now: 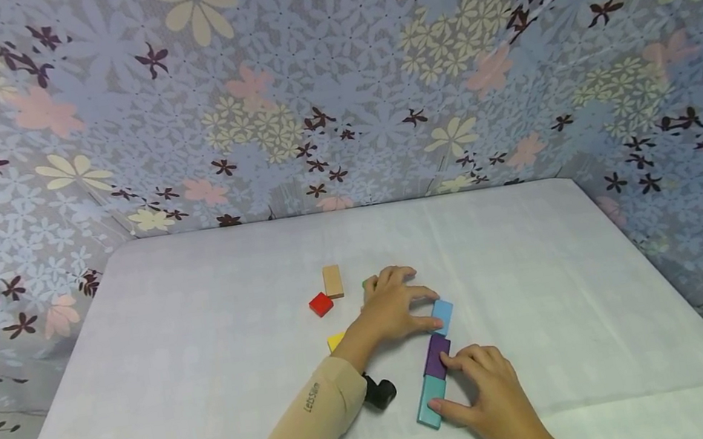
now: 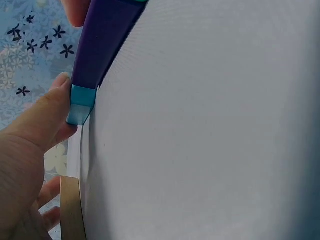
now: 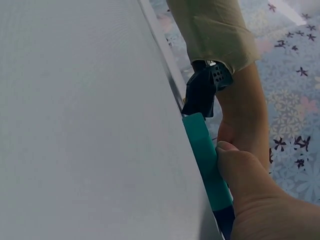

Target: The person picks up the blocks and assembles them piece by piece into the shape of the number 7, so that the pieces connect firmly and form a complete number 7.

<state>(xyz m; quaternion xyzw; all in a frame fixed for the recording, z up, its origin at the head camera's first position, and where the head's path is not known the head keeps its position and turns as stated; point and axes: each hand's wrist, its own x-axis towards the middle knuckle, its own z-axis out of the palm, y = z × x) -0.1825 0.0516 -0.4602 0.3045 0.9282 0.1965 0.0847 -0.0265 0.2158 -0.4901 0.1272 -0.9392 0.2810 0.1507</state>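
Observation:
Three blocks lie end to end in a slanted row on the white table: light blue (image 1: pixel 443 314), purple (image 1: pixel 436 355) and teal (image 1: pixel 431 403). My left hand (image 1: pixel 393 311) pinches the light blue block at the far end between thumb and forefinger. In the left wrist view a wooden block (image 2: pixel 73 207) shows beside that hand's other fingers. At the near end my right hand (image 1: pixel 491 398) holds the row, its thumb on the teal block and its forefinger against the purple one. The right wrist view has the thumb (image 3: pixel 235 162) along the teal block's side.
Left of the hands a wooden block (image 1: pixel 332 281) and a red block (image 1: pixel 321 304) lie close together. A yellow block (image 1: pixel 336 341) is partly covered by the left forearm. A black device (image 1: pixel 379 392) sits at the left wrist. Flowered cloth (image 1: pixel 335 102) hangs behind the table.

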